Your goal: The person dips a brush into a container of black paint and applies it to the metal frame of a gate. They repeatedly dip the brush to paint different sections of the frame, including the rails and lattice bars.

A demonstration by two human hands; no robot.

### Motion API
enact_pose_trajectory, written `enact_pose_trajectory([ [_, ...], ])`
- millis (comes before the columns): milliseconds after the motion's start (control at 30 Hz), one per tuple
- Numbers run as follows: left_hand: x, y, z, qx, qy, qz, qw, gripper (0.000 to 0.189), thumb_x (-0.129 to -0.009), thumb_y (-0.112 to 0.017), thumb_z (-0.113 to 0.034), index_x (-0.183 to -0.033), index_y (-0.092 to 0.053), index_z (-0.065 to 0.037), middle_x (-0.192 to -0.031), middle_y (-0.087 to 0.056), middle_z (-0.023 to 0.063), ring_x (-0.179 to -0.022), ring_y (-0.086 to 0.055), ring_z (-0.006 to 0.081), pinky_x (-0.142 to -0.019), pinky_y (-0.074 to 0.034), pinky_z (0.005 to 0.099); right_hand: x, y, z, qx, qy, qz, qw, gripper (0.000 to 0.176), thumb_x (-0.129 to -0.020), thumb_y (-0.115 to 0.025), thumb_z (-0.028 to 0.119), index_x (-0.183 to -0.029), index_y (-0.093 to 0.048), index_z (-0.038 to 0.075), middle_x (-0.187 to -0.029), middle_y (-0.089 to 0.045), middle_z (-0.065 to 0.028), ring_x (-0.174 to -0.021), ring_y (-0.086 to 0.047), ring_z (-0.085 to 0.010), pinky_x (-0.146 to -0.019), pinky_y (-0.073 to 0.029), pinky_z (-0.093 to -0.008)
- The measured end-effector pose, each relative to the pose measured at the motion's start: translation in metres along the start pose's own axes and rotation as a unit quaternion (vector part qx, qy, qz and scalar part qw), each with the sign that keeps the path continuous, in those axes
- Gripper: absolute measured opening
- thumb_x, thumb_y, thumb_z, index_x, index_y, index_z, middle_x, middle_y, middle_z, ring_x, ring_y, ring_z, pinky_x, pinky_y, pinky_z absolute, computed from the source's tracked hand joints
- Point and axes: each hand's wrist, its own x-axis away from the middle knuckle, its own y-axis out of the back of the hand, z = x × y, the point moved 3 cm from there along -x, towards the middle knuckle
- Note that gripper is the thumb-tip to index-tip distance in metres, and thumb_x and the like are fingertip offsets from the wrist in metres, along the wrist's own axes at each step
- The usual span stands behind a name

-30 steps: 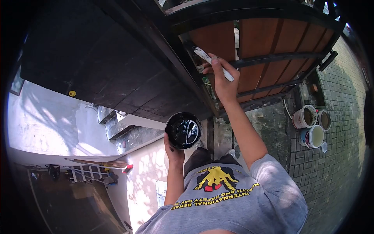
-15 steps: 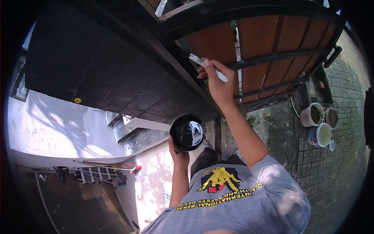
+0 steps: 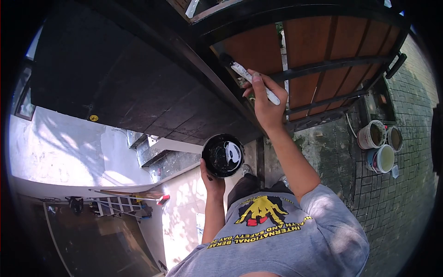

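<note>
**A:** What do your 2 hands have hold of?

**B:** My right hand [image 3: 266, 105] is closed around a slim white-handled paintbrush [image 3: 256, 83], pinched much like a pen about midway along the handle. Its dark bristle tip sits against the black metal frame of the gate [image 3: 203, 55], just beside the brown wooden slats [image 3: 256, 48]. My left hand [image 3: 211, 181] grips a small round black pot of glossy black paint [image 3: 223, 155] from underneath. I hold it low in front of my chest, well below the brush.

**A:** How does the brush handle?

**B:** Light and stiff, I judge. The handle is thin, so a fingertip pinch near the middle steers the tip best. Nearer the bristles it is likely wet and slick, so I stay off that end.

**A:** And the pot?

**B:** Heavier than the brush because of the liquid in it, and open on top, so it wants to be carried level. The paint shines right across the inside, and a tilt could slop it over the edge. The best hold is from below, with the palm under the base and the fingers around the wall, clear of the rim.

**A:** Anything else close by?

**B:** 3 used paint buckets [image 3: 381, 159] stand together on the grey paving bricks [image 3: 401, 203] to my right, well apart from both hands.
</note>
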Motion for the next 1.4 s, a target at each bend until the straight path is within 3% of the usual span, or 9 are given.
enact_pose_trajectory([
  [267,0.001,0.001,-0.001,-0.001,-0.002,0.014,1.000,0.056,-0.110,-0.039,-0.048,-0.149,-0.053,-0.009,-0.144,-0.061,0.0075,-0.134,-0.056,0.0226,-0.116,-0.041,0.0418,-0.003,0.003,0.002,0.011,-0.001,0.025,1.000,0.025,-0.101,-0.068,0.013,-0.114,-0.074,-0.007,-0.092,-0.076,-0.0137,-0.074,-0.071,-0.0111,-0.067,-0.056,-0.0250],
  [367,0.002,0.003,-0.002,-0.003,0.000,0.016,1.000,0.056,-0.110,-0.039,-0.048,-0.149,-0.053,-0.010,-0.144,-0.061,0.0075,-0.134,-0.056,0.0224,-0.116,-0.041,0.0419,0.003,0.011,0.009,0.079,0.047,0.066,0.994,0.024,-0.094,-0.073,0.008,-0.114,-0.074,-0.006,-0.093,-0.076,-0.0143,-0.078,-0.073,-0.0139,-0.069,-0.057,-0.0273],
  [467,0.003,0.005,-0.003,0.001,0.000,0.015,1.000,0.056,-0.110,-0.039,-0.048,-0.149,-0.053,-0.010,-0.144,-0.061,0.0075,-0.134,-0.056,0.0225,-0.116,-0.041,0.0419,0.002,0.016,0.023,0.197,0.168,0.105,0.960,0.029,-0.087,-0.077,0.004,-0.114,-0.074,-0.006,-0.096,-0.076,-0.0163,-0.082,-0.074,-0.0190,-0.072,-0.058,-0.0297],
  [567,0.006,0.003,-0.004,0.003,0.003,0.014,1.000,0.056,-0.110,-0.039,-0.048,-0.148,-0.053,-0.010,-0.144,-0.061,0.0075,-0.134,-0.056,0.0224,-0.116,-0.041,0.0419,0.004,0.015,0.028,0.225,0.183,0.118,0.950,0.032,-0.084,-0.076,0.002,-0.115,-0.073,-0.005,-0.100,-0.074,-0.0188,-0.085,-0.075,-0.0268,-0.075,-0.059,-0.0334],
  [767,0.006,0.006,-0.002,0.010,0.013,0.008,1.000,0.055,-0.110,-0.039,-0.048,-0.148,-0.053,-0.010,-0.144,-0.061,0.0074,-0.134,-0.056,0.0225,-0.116,-0.041,0.0418,0.002,0.003,0.030,0.275,0.246,0.136,0.920,0.035,-0.087,-0.074,0.002,-0.120,-0.071,-0.004,-0.107,-0.069,-0.0196,-0.089,-0.073,-0.0344,-0.077,-0.059,-0.0395],
  [967,0.009,0.009,-0.002,0.004,0.001,0.030,1.000,0.060,-0.109,-0.043,-0.053,-0.148,-0.053,-0.009,-0.146,-0.061,0.0078,-0.137,-0.053,0.0226,-0.118,-0.037,0.0419,0.002,-0.006,0.018,0.315,0.249,0.154,0.903,0.040,-0.087,-0.073,0.003,-0.127,-0.069,-0.002,-0.109,-0.065,-0.0173,-0.094,-0.070,-0.0353,-0.082,-0.059,-0.0432],
  [1267,0.011,0.013,-0.005,-0.005,-0.009,0.022,1.000,0.057,-0.110,-0.038,-0.049,-0.149,-0.052,-0.010,-0.146,-0.059,0.0079,-0.135,-0.055,0.0231,-0.116,-0.040,0.0421,0.005,-0.015,0.012,0.358,0.253,0.134,0.889,0.037,-0.089,-0.072,0.006,-0.125,-0.070,-0.001,-0.109,-0.063,-0.0174,-0.098,-0.069,-0.0360,-0.085,-0.059,-0.0456],
  [1400,0.010,0.014,-0.006,-0.002,-0.003,0.022,1.000,0.058,-0.110,-0.037,-0.049,-0.150,-0.051,-0.010,-0.146,-0.059,0.0083,-0.136,-0.054,0.0234,-0.117,-0.040,0.0427,0.007,-0.013,0.023,0.324,0.269,0.111,0.900,0.036,-0.087,-0.072,0.003,-0.122,-0.070,-0.003,-0.107,-0.066,-0.0173,-0.091,-0.071,-0.0351,-0.079,-0.059,-0.0430],
])
